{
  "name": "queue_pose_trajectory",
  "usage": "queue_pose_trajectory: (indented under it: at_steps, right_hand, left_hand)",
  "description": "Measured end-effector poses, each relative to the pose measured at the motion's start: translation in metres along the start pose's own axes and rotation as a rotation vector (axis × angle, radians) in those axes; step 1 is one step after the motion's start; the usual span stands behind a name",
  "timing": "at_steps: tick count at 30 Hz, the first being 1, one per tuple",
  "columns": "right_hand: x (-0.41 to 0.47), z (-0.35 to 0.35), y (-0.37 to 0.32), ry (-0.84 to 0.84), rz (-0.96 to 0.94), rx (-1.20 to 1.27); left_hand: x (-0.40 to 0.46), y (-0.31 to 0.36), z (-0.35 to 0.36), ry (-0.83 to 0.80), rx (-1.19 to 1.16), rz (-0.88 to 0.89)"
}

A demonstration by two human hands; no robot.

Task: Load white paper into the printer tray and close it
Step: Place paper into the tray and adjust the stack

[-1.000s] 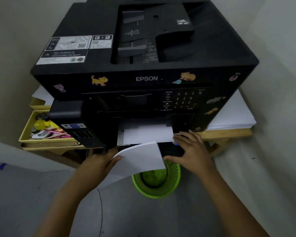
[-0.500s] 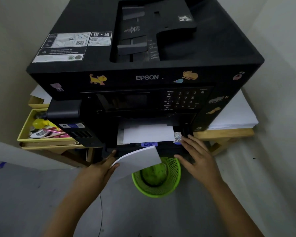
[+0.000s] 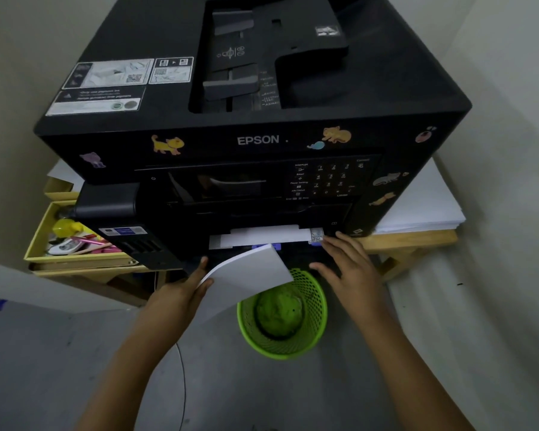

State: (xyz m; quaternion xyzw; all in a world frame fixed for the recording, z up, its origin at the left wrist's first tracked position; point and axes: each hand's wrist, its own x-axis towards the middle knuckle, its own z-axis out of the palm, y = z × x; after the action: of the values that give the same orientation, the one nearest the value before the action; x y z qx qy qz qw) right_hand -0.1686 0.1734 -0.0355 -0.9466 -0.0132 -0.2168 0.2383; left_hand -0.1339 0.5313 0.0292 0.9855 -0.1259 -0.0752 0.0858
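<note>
A black Epson printer point(image 3: 252, 141) stands on a wooden table. At its lower front the paper tray point(image 3: 316, 237) is pulled out, with white sheets point(image 3: 262, 235) lying in it. My left hand point(image 3: 184, 290) grips a stack of white paper point(image 3: 246, 275) by its left edge, tilted, its far corner just in front of the tray. My right hand point(image 3: 349, 265) rests with spread fingers on the tray's dark front right part, fingertips by the tray's right paper guide.
A green mesh bin point(image 3: 282, 315) stands on the grey floor below the tray. A stack of white paper point(image 3: 423, 203) lies on the table point(image 3: 417, 241) right of the printer. A yellow box of stationery point(image 3: 72, 241) sits at the left. A thin cable point(image 3: 182, 377) runs on the floor.
The paper stack in my left hand has risen slightly toward the tray. My right hand has shifted right along the tray front, and its fingers have spread.
</note>
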Motion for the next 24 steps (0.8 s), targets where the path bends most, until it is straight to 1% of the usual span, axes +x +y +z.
queue_pose_trajectory:
  at_steps: [2,4,7,9,12,16,19,21,24]
  right_hand:
    - [0.008,0.000,0.000,0.020,0.008,-0.017]
    - [0.013,-0.001,-0.002,0.039,0.030,-0.055]
    - [0.017,0.000,-0.006,0.048,0.104,-0.081]
    - [0.021,0.000,-0.010,0.049,0.154,-0.103]
    - [0.024,0.000,-0.012,0.066,0.187,-0.120]
    - [0.024,0.002,-0.011,0.062,0.171,-0.126]
    - [0.026,0.004,-0.011,0.081,0.174,-0.116]
    - [0.027,0.004,-0.012,0.092,0.175,-0.114]
    - [0.029,0.005,-0.012,0.099,0.182,-0.127]
  left_hand:
    - [0.003,0.003,-0.003,-0.022,-0.042,0.003]
    - [0.006,0.008,-0.007,0.003,-0.084,0.021]
    - [0.002,0.016,-0.006,0.118,-0.037,0.156]
    - [-0.002,0.017,-0.001,0.110,-0.026,0.200]
    - [-0.001,0.010,0.011,0.037,-0.073,0.172]
    - [0.005,0.015,0.006,0.047,-0.063,0.179]
    - [0.010,0.016,0.005,0.114,-0.045,0.181]
    - [0.012,0.015,0.010,0.106,-0.032,0.178]
    - [0.015,0.014,0.020,0.046,-0.005,0.203]
